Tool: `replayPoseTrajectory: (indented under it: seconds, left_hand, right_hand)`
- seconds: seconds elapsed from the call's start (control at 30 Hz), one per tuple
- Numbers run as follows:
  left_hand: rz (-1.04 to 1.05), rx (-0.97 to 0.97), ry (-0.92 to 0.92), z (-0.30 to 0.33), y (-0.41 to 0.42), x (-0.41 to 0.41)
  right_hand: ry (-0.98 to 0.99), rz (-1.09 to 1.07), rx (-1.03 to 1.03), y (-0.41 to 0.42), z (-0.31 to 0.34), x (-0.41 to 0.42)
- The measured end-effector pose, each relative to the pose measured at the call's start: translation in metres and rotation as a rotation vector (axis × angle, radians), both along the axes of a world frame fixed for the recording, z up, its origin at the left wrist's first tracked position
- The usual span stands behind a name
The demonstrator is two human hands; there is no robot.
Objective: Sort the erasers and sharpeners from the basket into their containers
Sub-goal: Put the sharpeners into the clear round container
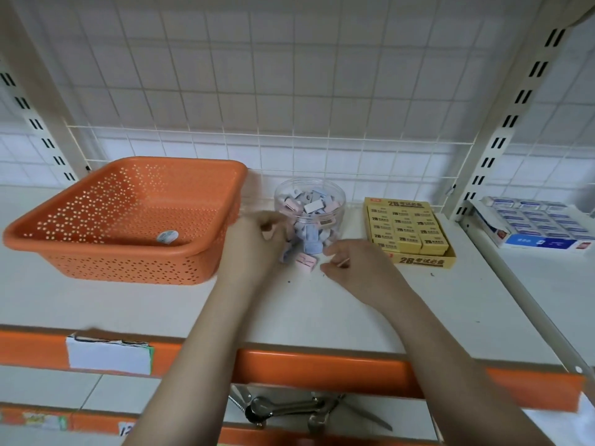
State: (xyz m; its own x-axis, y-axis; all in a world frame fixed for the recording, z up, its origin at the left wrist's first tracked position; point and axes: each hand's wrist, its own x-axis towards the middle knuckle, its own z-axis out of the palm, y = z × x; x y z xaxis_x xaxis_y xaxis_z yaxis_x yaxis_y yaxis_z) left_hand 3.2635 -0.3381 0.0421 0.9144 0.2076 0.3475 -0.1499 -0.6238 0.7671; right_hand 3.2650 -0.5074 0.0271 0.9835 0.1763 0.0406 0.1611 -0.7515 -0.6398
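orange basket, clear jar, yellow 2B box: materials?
Orange basket: looks like moulded plastic, matt, perforated walls. Clear jar: likely transparent plastic, glossy; contents show through. Yellow 2B box: seemingly printed cardboard tray, folded flat edges.

Open shelf (pixel 289 304) before basket (pixel 128 252), jar (pixel 335 191), box (pixel 418 260).

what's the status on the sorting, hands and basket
Left hand and right hand both at the clear jar, grips unclear. Orange basket holds only one small item. Yellow eraser box full. Nothing blocking.
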Motion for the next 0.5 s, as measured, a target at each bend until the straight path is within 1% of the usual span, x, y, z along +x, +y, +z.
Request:
replayPoseTrajectory:
  seconds: [0.17, 0.27, 0.4, 0.5]
  left_hand:
    - [0.027, 0.043, 0.12, -0.035, 0.018, -0.034]
    - [0.025, 0.049, 0.131, -0.044, 0.028, -0.044]
    - [0.023, 0.059, 0.12, -0.046, 0.035, -0.05]
    - [0.033, 0.084, 0.11, -0.043, 0.037, -0.047]
  right_hand:
    - [0.004, 0.043, -0.132, 0.021, 0.003, 0.01]
    - [-0.005, 0.027, -0.209, 0.029, -0.001, 0.013]
    - [-0.011, -0.013, -0.25, 0.033, -0.003, 0.015]
    - [-0.003, -0.04, -0.193, 0.025, 0.0, 0.01]
